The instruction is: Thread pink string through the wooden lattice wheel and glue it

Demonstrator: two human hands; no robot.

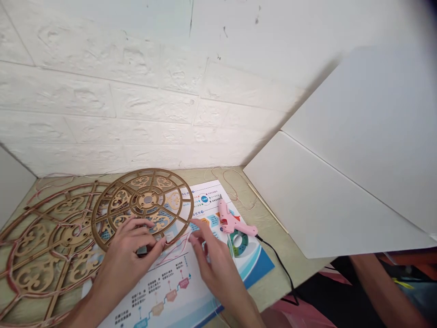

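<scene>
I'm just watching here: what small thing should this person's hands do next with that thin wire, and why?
Probably the right hand should pinch the thin reddish wire beside the small wooden lattice disc. Its fingertips are already close to that wire, while the left hand appears to rest on the disc's lower edge, keeping it steady.

You're facing a white faux-brick wall (102, 100) across the upper frame, a pale wooden tabletop (269, 246) meets its base, and white boards (341, 191) lean at the right of your view.
</scene>
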